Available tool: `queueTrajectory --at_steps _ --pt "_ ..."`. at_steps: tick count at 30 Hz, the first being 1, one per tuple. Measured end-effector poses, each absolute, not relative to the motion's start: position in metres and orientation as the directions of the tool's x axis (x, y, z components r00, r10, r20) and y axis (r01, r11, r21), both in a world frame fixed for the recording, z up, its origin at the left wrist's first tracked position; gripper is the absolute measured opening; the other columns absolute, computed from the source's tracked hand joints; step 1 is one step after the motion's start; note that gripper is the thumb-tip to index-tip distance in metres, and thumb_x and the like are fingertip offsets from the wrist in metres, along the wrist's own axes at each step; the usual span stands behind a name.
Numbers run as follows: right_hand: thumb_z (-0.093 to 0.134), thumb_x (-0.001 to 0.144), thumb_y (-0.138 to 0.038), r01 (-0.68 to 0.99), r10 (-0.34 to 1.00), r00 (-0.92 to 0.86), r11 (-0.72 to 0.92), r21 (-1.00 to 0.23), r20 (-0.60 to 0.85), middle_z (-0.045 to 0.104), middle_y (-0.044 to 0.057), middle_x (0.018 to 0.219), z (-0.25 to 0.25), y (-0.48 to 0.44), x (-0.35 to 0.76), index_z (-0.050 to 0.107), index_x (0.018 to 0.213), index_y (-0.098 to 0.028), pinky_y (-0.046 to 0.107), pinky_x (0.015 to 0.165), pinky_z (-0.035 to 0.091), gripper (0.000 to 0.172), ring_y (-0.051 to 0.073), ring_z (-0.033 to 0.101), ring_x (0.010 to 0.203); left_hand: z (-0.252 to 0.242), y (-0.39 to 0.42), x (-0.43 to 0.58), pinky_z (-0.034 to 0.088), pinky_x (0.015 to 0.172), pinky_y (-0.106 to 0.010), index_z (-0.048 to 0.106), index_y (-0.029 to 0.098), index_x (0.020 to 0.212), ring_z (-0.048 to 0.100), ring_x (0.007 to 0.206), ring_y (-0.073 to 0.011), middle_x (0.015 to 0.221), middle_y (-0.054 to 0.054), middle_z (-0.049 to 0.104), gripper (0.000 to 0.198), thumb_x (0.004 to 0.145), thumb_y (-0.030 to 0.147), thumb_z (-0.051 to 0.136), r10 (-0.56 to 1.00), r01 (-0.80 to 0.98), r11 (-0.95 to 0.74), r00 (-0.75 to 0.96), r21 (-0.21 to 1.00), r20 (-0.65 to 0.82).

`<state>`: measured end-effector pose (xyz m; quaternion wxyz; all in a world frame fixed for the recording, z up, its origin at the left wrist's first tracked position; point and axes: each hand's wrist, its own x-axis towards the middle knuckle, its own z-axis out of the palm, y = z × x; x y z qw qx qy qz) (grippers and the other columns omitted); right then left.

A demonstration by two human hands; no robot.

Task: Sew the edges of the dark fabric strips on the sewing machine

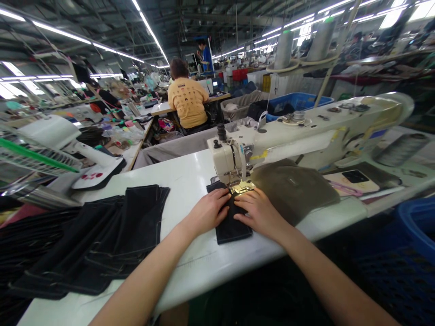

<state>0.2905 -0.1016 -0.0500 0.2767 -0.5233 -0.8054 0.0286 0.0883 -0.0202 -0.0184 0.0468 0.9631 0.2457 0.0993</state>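
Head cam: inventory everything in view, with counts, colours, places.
industrial sewing machine: 1, cream-white, ahead of the hands
sewing table: 1, white, under the work
folded denim panels: several, black with pale stitching, left on the table
denim piece: 1, black, under both hands
metal presser foot: 1, brass-coloured, on the machine, at the denim piece
fabric panel: 1, olive-grey, right of the presser foot
plastic crate: 1, blue, lower right
plastic bin: 1, blue, beyond the machine
seated co-worker: 1, yellow T-shirt, ahead
standing person: 1, blue shirt, far ahead
left hand: 1, bare, flat on the denim piece
right hand: 1, bare, flat on the denim piece
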Motion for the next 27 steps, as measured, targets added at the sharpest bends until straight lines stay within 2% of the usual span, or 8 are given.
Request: queueTrajectory --at_steps 3,6,10,14,18,21,24,27 --pt "0.069 0.091 -0.035 0.826 0.854 -0.301 0.456 -0.331 0.425 0.071 0.008 0.119 -0.050 -0.100 0.290 0.069 0.115 -0.021 0.053 0.106 0.038 0.029 0.027 0.059 0.115 -0.017 -0.022 0.092 0.046 0.110 -0.044 0.061 0.010 0.128 0.055 0.130 -0.0284 0.140 -0.019 0.057 0.037 0.093 0.023 0.056 0.514 0.500 -0.857 0.842 0.121 0.162" --pt "0.067 0.092 -0.036 0.822 0.854 -0.296 0.456 -0.341 0.427 0.071 0.008 0.118 -0.051 -0.101 0.289 0.069 0.115 -0.021 0.052 0.107 0.037 0.028 0.027 0.059 0.114 -0.017 -0.030 0.096 0.043 0.111 -0.051 0.061 0.010 0.127 0.053 0.132 -0.0317 0.141 -0.020 0.056 0.040 0.094 0.034 0.058 0.560 0.554 -0.829 0.817 0.085 0.136" --pt "0.066 0.093 -0.036 0.827 0.855 -0.284 0.448 -0.340 0.434 0.071 0.008 0.117 -0.052 -0.102 0.286 0.069 0.114 -0.020 0.052 0.108 0.037 0.027 0.026 0.060 0.113 -0.024 -0.040 0.099 0.038 0.112 -0.059 0.054 0.013 0.135 0.046 0.138 -0.0335 0.148 -0.019 0.050 0.045 0.097 0.037 0.054 0.627 0.629 -0.777 0.769 0.028 0.125" --pt "0.062 0.094 -0.028 0.832 0.856 -0.267 0.437 -0.343 0.443 0.070 0.007 0.119 -0.052 -0.106 0.289 0.068 0.113 -0.021 0.049 0.105 0.040 0.021 0.025 0.060 0.113 -0.037 -0.044 0.102 0.038 0.112 -0.058 0.047 0.012 0.142 0.038 0.144 -0.0327 0.154 -0.018 0.042 0.050 0.100 0.039 0.049 0.677 0.682 -0.731 0.725 0.005 0.127" --pt "0.054 0.097 -0.025 0.909 0.886 -0.071 0.246 -0.336 0.458 0.070 0.008 0.110 -0.050 -0.116 0.309 0.068 0.108 -0.020 0.041 0.088 0.048 0.019 0.025 0.063 0.101 -0.042 -0.046 0.100 0.036 0.114 -0.055 0.045 0.013 0.145 0.035 0.146 -0.0308 0.157 -0.016 0.038 0.052 0.101 0.043 0.044 0.705 0.710 -0.704 0.700 0.002 0.116" --pt "0.057 0.094 -0.033 0.953 0.885 0.088 0.059 -0.297 0.458 0.068 0.009 0.097 -0.051 -0.128 0.330 0.068 0.100 -0.018 0.041 0.083 0.049 0.019 0.028 0.063 0.093 -0.037 -0.050 0.088 0.035 0.114 -0.055 0.045 0.014 0.145 0.035 0.145 -0.0317 0.156 -0.016 0.039 0.053 0.102 0.044 0.043 0.700 0.702 -0.712 0.709 0.006 0.084" --pt "0.063 0.088 -0.041 0.963 0.907 0.148 -0.041 -0.268 0.394 0.065 0.008 0.088 -0.056 -0.139 0.343 0.064 0.091 -0.019 0.041 0.077 0.049 0.022 0.029 0.063 0.087 -0.027 -0.058 0.070 0.038 0.112 -0.050 0.046 0.019 0.144 0.039 0.142 -0.0312 0.155 -0.014 0.042 0.052 0.099 0.047 0.047 0.681 0.684 -0.730 0.725 0.018 0.103" --pt "0.060 0.089 -0.040 0.954 0.921 0.148 -0.037 -0.298 0.360 0.063 0.007 0.084 -0.062 -0.144 0.347 0.059 0.087 -0.020 0.040 0.075 0.048 0.019 0.028 0.063 0.083 -0.014 -0.066 0.059 0.047 0.100 -0.043 0.054 0.015 0.132 0.054 0.124 -0.0309 0.134 -0.017 0.058 0.051 0.097 0.051 0.049 0.836 0.847 -0.532 0.523 0.010 0.167"
